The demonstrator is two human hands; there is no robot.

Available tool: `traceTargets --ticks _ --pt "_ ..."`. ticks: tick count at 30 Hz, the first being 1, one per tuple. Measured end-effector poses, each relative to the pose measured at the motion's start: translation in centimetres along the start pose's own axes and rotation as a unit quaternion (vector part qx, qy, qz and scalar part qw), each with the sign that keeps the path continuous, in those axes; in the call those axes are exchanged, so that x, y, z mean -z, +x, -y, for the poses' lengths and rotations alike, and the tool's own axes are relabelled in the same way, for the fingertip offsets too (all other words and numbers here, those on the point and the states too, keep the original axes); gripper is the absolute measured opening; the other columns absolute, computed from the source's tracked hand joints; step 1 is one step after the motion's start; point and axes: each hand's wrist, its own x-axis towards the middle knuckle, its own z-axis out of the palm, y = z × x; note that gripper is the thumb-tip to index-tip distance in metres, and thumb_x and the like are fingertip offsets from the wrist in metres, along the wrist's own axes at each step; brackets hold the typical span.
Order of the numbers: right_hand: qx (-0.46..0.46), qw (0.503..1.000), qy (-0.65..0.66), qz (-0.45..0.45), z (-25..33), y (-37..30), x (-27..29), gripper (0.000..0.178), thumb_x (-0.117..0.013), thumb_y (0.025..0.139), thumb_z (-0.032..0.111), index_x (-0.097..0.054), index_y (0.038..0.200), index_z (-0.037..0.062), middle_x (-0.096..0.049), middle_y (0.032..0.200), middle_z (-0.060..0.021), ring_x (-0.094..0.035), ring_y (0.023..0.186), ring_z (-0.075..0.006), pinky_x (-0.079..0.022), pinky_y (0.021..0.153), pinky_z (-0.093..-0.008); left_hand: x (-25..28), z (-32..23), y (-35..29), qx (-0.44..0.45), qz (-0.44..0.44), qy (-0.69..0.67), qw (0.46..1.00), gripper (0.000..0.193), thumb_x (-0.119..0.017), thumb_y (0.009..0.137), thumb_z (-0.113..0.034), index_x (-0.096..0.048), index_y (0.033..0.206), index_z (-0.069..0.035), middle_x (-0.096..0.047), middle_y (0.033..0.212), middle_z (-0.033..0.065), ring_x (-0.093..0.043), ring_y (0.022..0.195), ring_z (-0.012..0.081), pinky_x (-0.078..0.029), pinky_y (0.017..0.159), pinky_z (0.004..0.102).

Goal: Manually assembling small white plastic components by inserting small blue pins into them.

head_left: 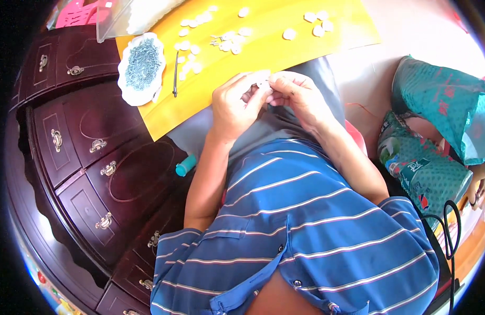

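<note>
My left hand and my right hand meet over my lap at the yellow board's near edge. Between their fingertips is a small white plastic piece, mostly covered by the fingers. Both hands are closed in a pinch around it. Beyond them, on the yellow board, lie several small round white pieces in loose groups, some with thin metal bits among them. To the left stands a white scalloped dish full of small grey screw-like or nail-like parts. Beside it lies a thin black stick-shaped item.
Dark wooden drawers with metal handles fill the left side. A clear plastic bag with white contents stands at the far left. Teal packages and a black cable are on the right. A small teal cylinder lies by my left forearm.
</note>
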Motion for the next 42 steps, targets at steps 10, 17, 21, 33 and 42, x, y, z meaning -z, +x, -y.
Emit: traceTargets --ticks 10,17,21,33,42 --pt "-0.01 0.998 0.065 0.014 0.0 0.0 0.2 0.016 -0.063 0.099 0.017 -0.072 0.102 0.003 -0.072 0.09 -0.0054 -0.065 0.08 -0.0121 -0.053 0.075 -0.0254 0.1 -0.5 1.1 -0.005 0.018 0.01 1.0 0.024 -0.073 0.082 0.005 -0.072 0.106 0.002 -0.07 0.085 0.009 -0.067 0.065 0.0134 -0.052 0.056 0.0249" --pt "-0.012 0.998 0.059 0.008 -0.2 0.3 0.6 0.018 -0.062 0.099 0.016 -0.071 0.103 0.0012 -0.072 0.092 -0.0064 -0.064 0.082 -0.0121 -0.052 0.076 -0.0257 0.2 -0.5 1.5 0.001 0.03 0.015 0.999 0.026 -0.074 0.081 0.005 -0.073 0.107 0.002 -0.071 0.087 0.0092 -0.067 0.066 0.0135 -0.053 0.056 0.025" --pt "-0.008 0.997 0.081 0.011 -0.5 0.3 0.7 0.018 -0.062 0.1 0.016 -0.071 0.103 0.0012 -0.071 0.092 -0.0065 -0.064 0.082 -0.0121 -0.052 0.077 -0.0256 0.2 -0.5 1.7 0.008 0.043 0.014 0.999 0.026 -0.075 0.08 0.004 -0.073 0.106 0.002 -0.071 0.089 0.0097 -0.067 0.067 0.0129 -0.052 0.057 0.0246" --pt "-0.01 0.992 0.122 0.022 -0.4 0.1 0.7 0.017 -0.062 0.099 0.015 -0.072 0.103 0.0015 -0.071 0.092 -0.0059 -0.064 0.081 -0.0113 -0.052 0.076 -0.0248 0.1 -0.5 1.7 0.027 0.05 -0.027 0.998 0.023 -0.076 0.082 0.002 -0.071 0.105 0.002 -0.07 0.089 0.0078 -0.065 0.069 0.0109 -0.052 0.06 0.0234" --pt "-0.001 0.994 0.098 0.051 0.0 0.4 0.0 0.017 -0.062 0.098 0.016 -0.071 0.103 0.0022 -0.07 0.092 -0.0049 -0.063 0.082 -0.0114 -0.051 0.076 -0.0249 0.6 -0.2 1.8 0.043 0.047 -0.041 0.997 0.021 -0.076 0.082 0.002 -0.072 0.103 0.001 -0.071 0.091 0.0086 -0.066 0.071 0.0125 -0.053 0.062 0.0249"
